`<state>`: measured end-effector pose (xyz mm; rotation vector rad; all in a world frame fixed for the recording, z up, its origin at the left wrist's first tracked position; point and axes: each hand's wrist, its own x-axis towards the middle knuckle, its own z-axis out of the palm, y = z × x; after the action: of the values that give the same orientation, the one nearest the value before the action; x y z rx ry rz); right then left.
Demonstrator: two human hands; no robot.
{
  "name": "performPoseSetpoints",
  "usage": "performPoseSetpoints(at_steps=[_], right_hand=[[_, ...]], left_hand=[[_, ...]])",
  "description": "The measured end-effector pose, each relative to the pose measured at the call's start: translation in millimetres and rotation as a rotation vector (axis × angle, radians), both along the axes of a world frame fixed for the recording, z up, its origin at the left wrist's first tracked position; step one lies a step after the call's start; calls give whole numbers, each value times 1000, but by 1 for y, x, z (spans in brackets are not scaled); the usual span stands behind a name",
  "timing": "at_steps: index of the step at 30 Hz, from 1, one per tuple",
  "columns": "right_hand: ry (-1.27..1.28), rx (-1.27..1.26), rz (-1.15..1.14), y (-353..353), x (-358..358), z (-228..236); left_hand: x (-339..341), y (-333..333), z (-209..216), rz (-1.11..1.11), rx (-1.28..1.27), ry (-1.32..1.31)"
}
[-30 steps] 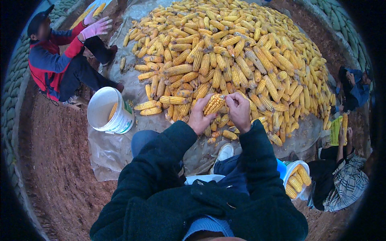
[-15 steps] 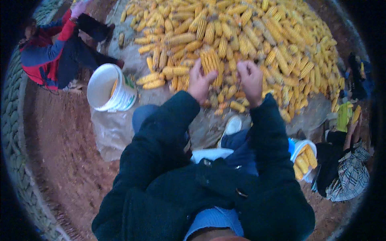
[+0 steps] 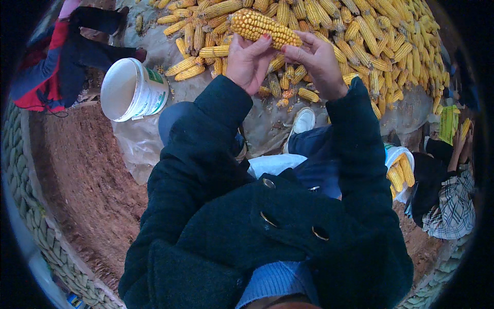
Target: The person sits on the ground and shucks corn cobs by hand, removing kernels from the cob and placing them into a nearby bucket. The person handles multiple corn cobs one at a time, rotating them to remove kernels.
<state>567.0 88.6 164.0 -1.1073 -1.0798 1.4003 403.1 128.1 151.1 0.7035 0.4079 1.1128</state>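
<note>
A husked yellow ear of corn [image 3: 263,27] lies slanted between my two hands, in front of a big corn pile [image 3: 370,51]. My left hand [image 3: 250,61] grips its left part from below, the thumb laid along the kernels. At the ear's right end, my right hand [image 3: 320,61] closes with thumb and fingers on the tip. Several loose ears lie on the sheet just beyond my wrists, partly hidden by my hands.
To my left stands a white bucket [image 3: 123,92], tipped toward me. A bucket of corn [image 3: 400,172] is at my right. People sit at far left [image 3: 46,67] and right [image 3: 447,206], the latter near a yellow-green basket [image 3: 448,123]. A grey sheet [image 3: 139,149] covers the ground.
My right hand has come over to the ear and now holds its right end. The ear has turned from upright to slanting sideways. The whole view has shifted slightly.
</note>
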Motion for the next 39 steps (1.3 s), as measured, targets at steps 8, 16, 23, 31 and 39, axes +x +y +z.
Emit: performPoseSetpoints(at_steps=[8, 16, 23, 31, 39], right_hand=[[111, 88, -30, 4, 13, 2], [85, 185, -57, 7, 31, 12], [68, 203, 73, 5, 42, 18], [-22, 193, 36, 5, 31, 14], [-170, 188, -128, 3, 26, 13]], left_hand=[[-1, 0, 1, -61, -106, -76], [1, -2, 1, -62, -162, -6], [5, -9, 1, -212, 82, 285], [8, -11, -5, -191, 164, 382], [6, -11, -11, 61, 367, 673]])
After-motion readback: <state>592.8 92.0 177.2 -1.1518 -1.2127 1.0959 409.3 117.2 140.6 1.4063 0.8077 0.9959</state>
